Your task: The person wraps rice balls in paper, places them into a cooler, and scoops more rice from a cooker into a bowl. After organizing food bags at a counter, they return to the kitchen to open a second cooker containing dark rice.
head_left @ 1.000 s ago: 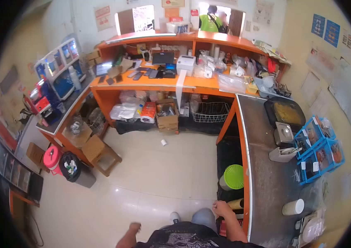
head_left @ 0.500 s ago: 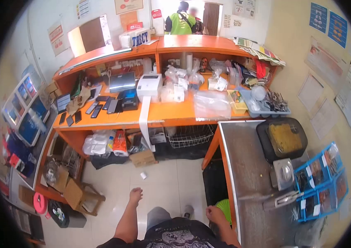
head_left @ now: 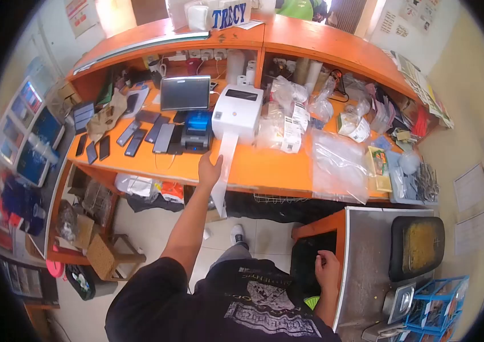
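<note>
My left hand is raised at the front edge of the orange desk, thumb apart from the fingers, beside the long white paper strip. The strip hangs out of the white label printer and over the desk edge. Just beyond the hand stands a small black and blue printer. Whether the fingers touch the strip is unclear. My right hand hangs low near the metal-topped side table, its fingers curled, with nothing visible in them.
Several phones and a monitor are on the desk's left part. Plastic bags and a tray of utensils lie to the right. A cardboard-topped stool and a bin stand on the floor at left. A person in green is beyond the counter.
The view has moved closer to the desk. My left hand has reached forward and up to the paper strip. My right hand remains low at the side table.
</note>
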